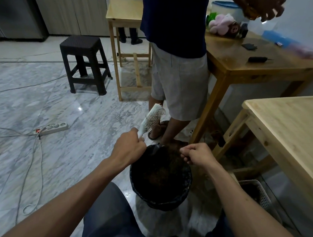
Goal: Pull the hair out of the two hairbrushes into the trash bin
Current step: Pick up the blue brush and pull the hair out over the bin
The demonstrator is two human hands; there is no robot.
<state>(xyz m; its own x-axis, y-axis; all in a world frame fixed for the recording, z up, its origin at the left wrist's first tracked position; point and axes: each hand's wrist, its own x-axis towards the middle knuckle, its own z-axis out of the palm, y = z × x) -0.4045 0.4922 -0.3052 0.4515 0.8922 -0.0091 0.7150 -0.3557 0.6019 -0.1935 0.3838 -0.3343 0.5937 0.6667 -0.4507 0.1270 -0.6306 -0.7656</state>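
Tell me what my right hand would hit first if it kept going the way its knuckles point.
The right hand, pinching hair, points left across the bin. It would probably meet the left hand gripping the brush handle first, though depth between them is unclear.

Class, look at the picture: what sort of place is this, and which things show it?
Probably a room in a home, perhaps a kitchen or dining area: marble floor, wooden tables, a dark plastic stool, and what looks like a steel fridge beside cabinets.
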